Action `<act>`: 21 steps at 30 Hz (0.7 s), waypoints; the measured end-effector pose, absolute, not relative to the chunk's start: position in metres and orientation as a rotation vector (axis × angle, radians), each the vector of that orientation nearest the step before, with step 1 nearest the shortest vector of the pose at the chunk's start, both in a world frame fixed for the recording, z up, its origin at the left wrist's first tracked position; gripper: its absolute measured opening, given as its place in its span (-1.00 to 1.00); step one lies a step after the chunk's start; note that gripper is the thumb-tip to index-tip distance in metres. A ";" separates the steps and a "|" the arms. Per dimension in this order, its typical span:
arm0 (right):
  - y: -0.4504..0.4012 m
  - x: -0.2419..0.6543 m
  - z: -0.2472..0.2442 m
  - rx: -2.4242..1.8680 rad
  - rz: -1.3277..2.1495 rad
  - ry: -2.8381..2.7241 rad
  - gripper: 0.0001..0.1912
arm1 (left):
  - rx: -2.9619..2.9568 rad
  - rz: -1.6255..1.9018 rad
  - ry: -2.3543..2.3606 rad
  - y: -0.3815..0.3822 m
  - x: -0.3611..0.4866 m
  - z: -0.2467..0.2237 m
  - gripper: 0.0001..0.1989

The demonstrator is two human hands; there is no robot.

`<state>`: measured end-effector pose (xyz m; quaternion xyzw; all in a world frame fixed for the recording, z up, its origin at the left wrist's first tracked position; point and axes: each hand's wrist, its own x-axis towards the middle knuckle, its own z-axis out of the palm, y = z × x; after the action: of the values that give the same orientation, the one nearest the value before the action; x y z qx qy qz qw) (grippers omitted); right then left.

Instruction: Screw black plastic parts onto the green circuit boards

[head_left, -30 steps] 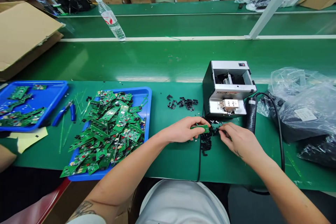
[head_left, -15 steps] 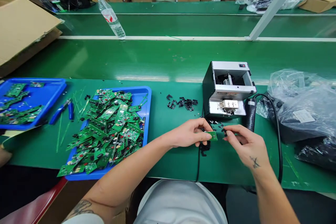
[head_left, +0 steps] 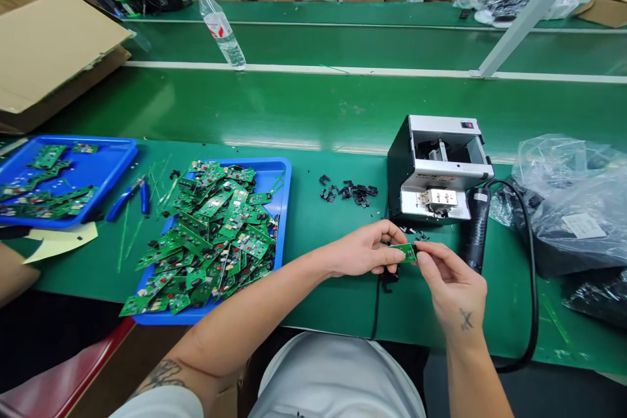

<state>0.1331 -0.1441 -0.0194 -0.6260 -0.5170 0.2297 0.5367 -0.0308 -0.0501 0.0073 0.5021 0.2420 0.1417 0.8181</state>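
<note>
- Head view, now: we look down on a green tabletop (head_left: 323,304) with both our forearms reaching in from the bottom edge.
- Thing in hand: a small green circuit board (head_left: 404,253) sits between our hands, just in front of a grey bench machine (head_left: 435,170), and is lifted above the tabletop.
- Left hand (head_left: 365,249): its grip is narrow, with thumb and fingers closed on the near end of the board.
- Right hand (head_left: 448,281): its grip is also narrow, with the fingertips (head_left: 422,255) pinching the far end of the board.
- Step in hand, as we judge it: one board is being worked on by both hands, close to the machine.
- Next move, as we judge it: this calls for a steady two-handed hold, because the board is small and our fingers cover much of it.
- Nearby: small black plastic pieces (head_left: 350,192) lie in a loose scatter on the tabletop, left of the machine, and a few more lie just under our hands.
- Further left: a blue tray (head_left: 284,209) holds a heap of green boards, and a second blue tray (head_left: 68,150) holds fewer; blue-handled pliers (head_left: 130,201) lie between them.
- Further right: a black tool handle (head_left: 476,228) with its cable stands beside the machine, next to a clear plastic bag (head_left: 553,189).
</note>
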 end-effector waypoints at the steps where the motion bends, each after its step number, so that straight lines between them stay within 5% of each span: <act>1: -0.144 0.133 -0.019 -1.492 0.537 -1.238 -0.85 | 1.075 0.302 0.516 -0.050 -0.031 0.007 -0.67; 9: -0.146 0.132 -0.017 -1.510 0.340 -1.375 -0.77 | 1.143 0.252 0.565 -0.049 -0.033 0.008 -0.70; 21: -0.150 0.143 -0.020 -1.429 0.587 -1.373 -0.91 | 1.150 0.221 0.539 -0.048 -0.034 0.012 -0.69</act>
<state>0.1427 -0.1501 -0.0203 -0.5939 -0.5706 0.2441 0.5120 -0.0337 -0.0482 0.0119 0.5359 0.2510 0.1029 0.7995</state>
